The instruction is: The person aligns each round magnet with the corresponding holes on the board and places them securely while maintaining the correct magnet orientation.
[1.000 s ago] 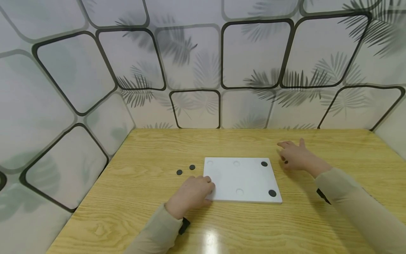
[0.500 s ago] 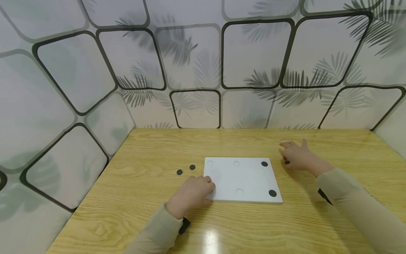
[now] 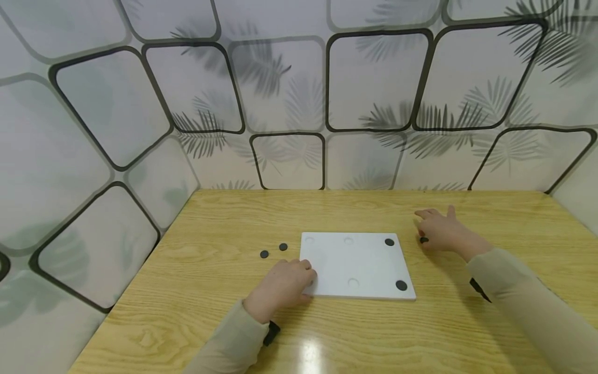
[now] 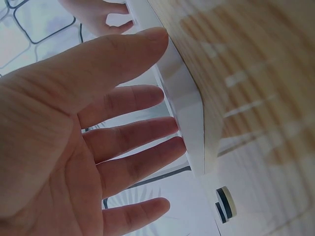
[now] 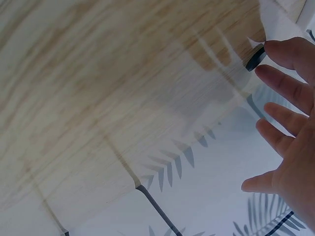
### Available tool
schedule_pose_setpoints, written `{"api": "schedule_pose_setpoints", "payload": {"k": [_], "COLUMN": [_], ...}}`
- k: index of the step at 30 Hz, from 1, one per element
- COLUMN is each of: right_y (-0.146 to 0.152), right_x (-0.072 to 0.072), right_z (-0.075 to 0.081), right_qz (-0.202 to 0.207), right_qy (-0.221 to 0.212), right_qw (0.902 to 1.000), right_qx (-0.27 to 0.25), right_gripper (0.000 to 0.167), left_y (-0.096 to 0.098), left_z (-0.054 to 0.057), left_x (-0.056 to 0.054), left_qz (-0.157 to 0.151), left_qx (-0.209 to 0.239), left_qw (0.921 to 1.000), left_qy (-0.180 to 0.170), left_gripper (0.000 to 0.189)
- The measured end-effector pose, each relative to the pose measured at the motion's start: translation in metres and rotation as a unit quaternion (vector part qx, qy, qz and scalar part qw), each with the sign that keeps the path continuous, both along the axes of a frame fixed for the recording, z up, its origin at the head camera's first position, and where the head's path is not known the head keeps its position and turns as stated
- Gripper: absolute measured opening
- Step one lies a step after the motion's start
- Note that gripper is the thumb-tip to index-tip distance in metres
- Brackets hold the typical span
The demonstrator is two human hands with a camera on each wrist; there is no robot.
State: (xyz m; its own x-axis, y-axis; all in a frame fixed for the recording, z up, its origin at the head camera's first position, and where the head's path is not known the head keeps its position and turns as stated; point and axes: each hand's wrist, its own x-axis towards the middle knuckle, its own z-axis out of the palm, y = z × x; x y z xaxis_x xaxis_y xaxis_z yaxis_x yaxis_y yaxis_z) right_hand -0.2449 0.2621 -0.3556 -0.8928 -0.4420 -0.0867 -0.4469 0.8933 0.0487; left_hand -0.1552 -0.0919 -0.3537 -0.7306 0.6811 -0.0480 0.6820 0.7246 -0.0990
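A white board (image 3: 355, 265) with shallow round recesses lies on the table, black discs filling two at its right end, a far disc (image 3: 389, 242) and a near disc (image 3: 401, 285). My left hand (image 3: 282, 285) rests at the board's near left corner. In the left wrist view its fingers (image 4: 142, 129) are straight, tips at the board's edge (image 4: 189, 118), with the thumb along the near side. Off the board's right end, my right hand (image 3: 441, 231) pinches a black disc (image 5: 256, 58) between thumb and index finger, the other fingers spread.
Two loose black discs, one disc (image 3: 283, 246) and another disc (image 3: 264, 254), lie left of the board on the wooden table (image 3: 224, 223). A patterned wall (image 3: 289, 104) rises behind the table's far edge. Dark devices sit at both wrists.
My right hand has drifted slightly to the right with the disc between its fingers. The left hand, the board and the other discs have stayed put.
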Motion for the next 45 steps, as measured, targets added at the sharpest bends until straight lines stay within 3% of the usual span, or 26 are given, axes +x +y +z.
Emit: {"api": "schedule_pose_setpoints", "payload": {"k": [17, 45], "right_y": [-0.0019, -0.0032], "right_x": [0.0013, 0.0028], "right_z": [0.0009, 0.0022], "right_qz": [-0.004, -0.024], "right_qy": [-0.002, -0.009], "right_qw": [1.0, 0.9994], "right_qx": [0.006, 0.025], "right_gripper": [0.02, 0.031], "left_y": [0.0004, 0.0013], "left_z": [-0.0007, -0.0007], "left_x": [0.0003, 0.0002], "left_qz": [0.0, 0.004], "left_qx": [-0.006, -0.005], "left_qw": [1.0, 1.0], "left_qy": [0.004, 0.004], "left_gripper": [0.026, 0.026]}}
